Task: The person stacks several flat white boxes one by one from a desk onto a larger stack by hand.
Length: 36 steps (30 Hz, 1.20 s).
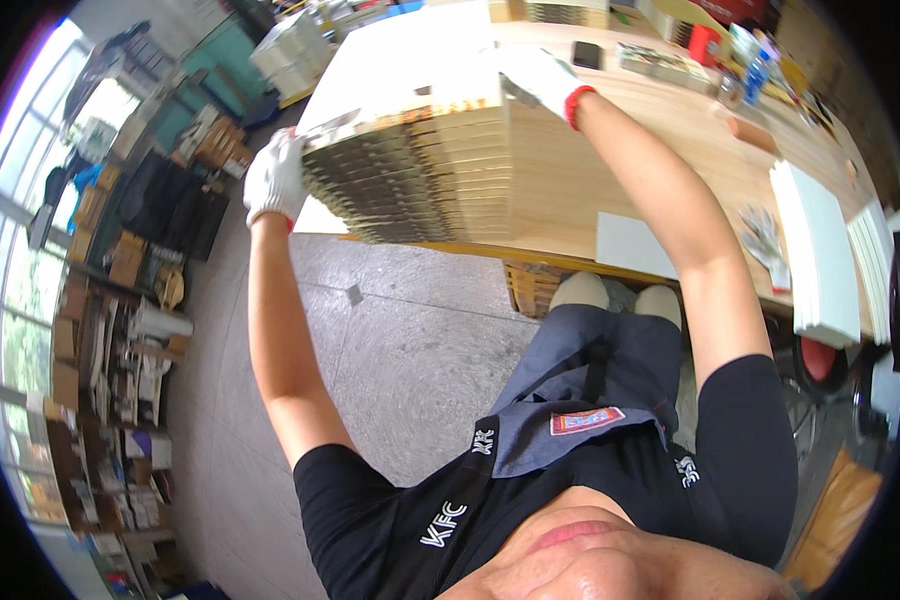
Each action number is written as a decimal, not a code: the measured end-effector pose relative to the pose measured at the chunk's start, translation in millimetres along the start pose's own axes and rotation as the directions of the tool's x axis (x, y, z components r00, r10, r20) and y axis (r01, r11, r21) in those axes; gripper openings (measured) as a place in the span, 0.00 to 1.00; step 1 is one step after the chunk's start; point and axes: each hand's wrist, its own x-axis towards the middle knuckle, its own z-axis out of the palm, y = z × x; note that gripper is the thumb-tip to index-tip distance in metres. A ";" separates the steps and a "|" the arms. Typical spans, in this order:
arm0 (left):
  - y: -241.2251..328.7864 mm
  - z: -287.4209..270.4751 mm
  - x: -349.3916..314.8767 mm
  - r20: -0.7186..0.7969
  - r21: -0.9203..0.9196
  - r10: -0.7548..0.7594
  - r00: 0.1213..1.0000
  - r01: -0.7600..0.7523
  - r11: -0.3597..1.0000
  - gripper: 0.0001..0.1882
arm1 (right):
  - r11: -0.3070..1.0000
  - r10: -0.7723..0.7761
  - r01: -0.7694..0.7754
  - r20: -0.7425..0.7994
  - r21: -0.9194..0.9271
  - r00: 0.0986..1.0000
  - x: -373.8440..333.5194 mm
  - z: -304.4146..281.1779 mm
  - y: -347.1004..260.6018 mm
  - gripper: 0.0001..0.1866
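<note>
A tall stack of printed books (pixel 410 170) stands at the front edge of the wooden table, its layered dark and cream edges towards me. The top looks bright white, with a coloured pattern along its near edge. My left hand (pixel 275 178), in a white knitted glove, is closed against the stack's left side; some fingertips are hidden. On the opposite side, my right hand (pixel 538 78), in a white glove with a red cuff, grips the stack's far right edge, its fingers partly out of sight.
On the wooden table (pixel 560 175) lie a white sheet (pixel 630 243), a black phone-like object (pixel 587 54), a spare glove (pixel 763 245) and a brown cylinder (pixel 750 134). White stacked boards (pixel 815 255) stand at the right. Shelves with boxes (pixel 120 370) line the left, beyond the grey floor.
</note>
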 end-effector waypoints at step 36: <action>812.6 158.2 61.6 0.780 0.159 0.617 -0.103 0.987 -0.036 0.33 | 0.661 0.599 -0.516 0.032 0.545 0.800 -529.4 -118.5 119.2 0.20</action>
